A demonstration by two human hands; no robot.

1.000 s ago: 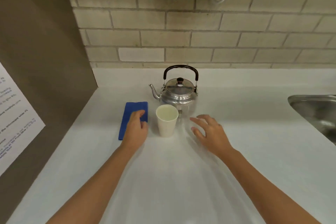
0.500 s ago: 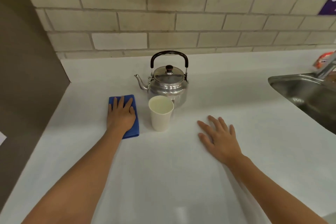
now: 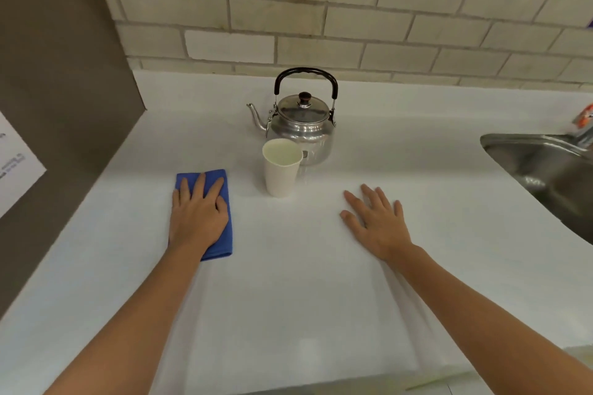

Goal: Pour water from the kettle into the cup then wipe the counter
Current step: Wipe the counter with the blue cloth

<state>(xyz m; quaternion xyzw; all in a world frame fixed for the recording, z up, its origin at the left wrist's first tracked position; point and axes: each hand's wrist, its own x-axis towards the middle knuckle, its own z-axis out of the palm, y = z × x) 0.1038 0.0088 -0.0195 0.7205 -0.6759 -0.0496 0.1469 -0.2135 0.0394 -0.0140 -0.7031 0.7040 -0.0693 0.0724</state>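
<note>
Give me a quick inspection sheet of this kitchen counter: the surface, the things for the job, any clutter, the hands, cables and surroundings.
Surface: white counter, no spill visible.
Kettle: metal kettle upright near the wall, lid on, spout to the left.
Cup: white paper cup upright in front of the kettle; contents cannot be told.
Cloth: blue cloth flat on the counter, left of the cup.
Clutter: nothing seen.
Hands: left hand flat on the cloth; right hand spread flat on the bare counter, holding nothing.
Cables: nothing seen.
Surroundings: brick wall behind, steel sink at right, printed sheet on the left panel.
</note>
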